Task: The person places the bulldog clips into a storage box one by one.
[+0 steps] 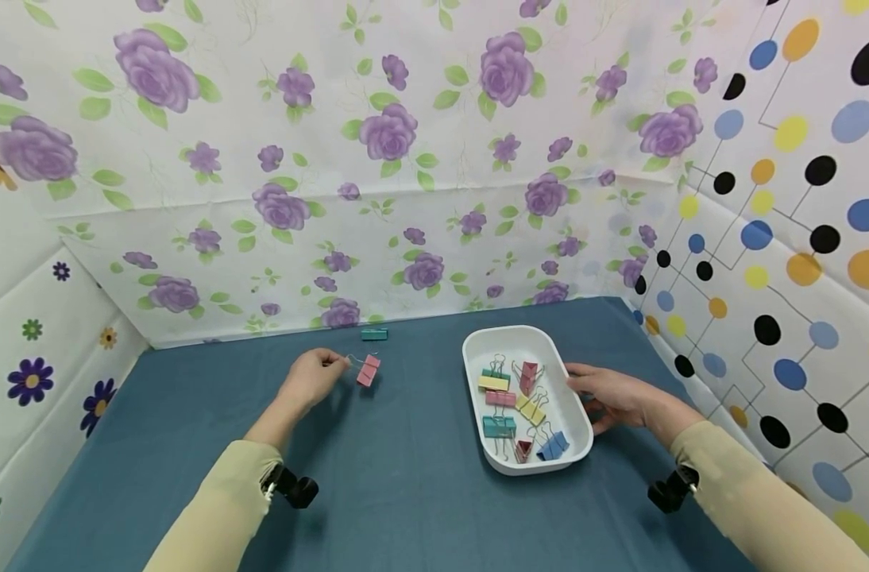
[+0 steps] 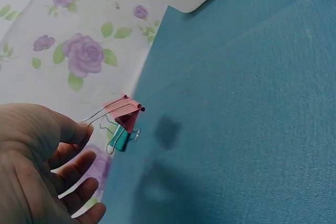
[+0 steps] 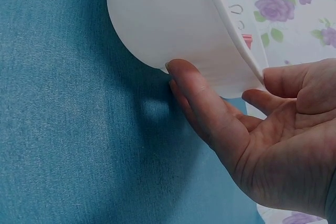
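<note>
My left hand (image 1: 313, 376) pinches a wire handle of a pink binder clip (image 1: 368, 370) between thumb and fingertips. The clip hangs above the blue tablecloth, its shadow apart from it in the left wrist view. Behind it, a teal binder clip (image 1: 374, 334) lies close to the back edge; the pink one partly covers it in the left wrist view. At the right, my right hand (image 1: 613, 395) holds the side of a white plastic tray (image 1: 581, 437), one digit at the rim and others against the outer wall (image 3: 157, 19). Several pink, yellow, teal and blue binder clips (image 1: 530, 409) lie inside it.
The blue tablecloth (image 1: 406, 508) spreads under everything. A flowered sheet (image 1: 420, 270) rises along the back edge, and a dotted sheet (image 1: 763, 326) along the right. Another flowered sheet (image 1: 20, 429) borders the left. Small black wrist cameras (image 1: 302, 491) are strapped to both forearms.
</note>
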The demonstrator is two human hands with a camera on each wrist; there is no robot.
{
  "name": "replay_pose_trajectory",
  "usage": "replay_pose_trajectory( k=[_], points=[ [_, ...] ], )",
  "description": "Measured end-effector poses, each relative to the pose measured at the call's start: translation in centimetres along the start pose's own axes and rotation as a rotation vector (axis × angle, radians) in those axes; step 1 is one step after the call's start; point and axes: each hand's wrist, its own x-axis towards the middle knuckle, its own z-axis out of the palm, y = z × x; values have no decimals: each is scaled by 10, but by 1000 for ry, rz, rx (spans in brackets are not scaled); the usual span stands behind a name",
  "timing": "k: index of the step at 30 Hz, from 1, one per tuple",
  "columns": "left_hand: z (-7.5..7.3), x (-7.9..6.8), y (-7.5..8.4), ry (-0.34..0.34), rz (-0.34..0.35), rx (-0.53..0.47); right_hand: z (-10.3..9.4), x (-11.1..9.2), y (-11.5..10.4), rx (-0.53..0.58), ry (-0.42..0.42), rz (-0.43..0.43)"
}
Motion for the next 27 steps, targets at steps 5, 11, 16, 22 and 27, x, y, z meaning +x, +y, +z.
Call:
replay_pose_trajectory(
  k=[5,11,16,22,27],
  points=[
    [-6,-3,8,10,23,-15,0,0,0,2,-2,2],
    [-15,-6,20,18,59,-36,0,0,-1,2,1,2],
    [-20,-8,28,28,85,-42,1,0,-1,-3,6,4],
    [-22,-10,36,19,95,-35,1,0,-2,-10,9,2],
    [-21,-13,40,21,109,-36,2,-1,-1,-7,5,5]
  ],
)
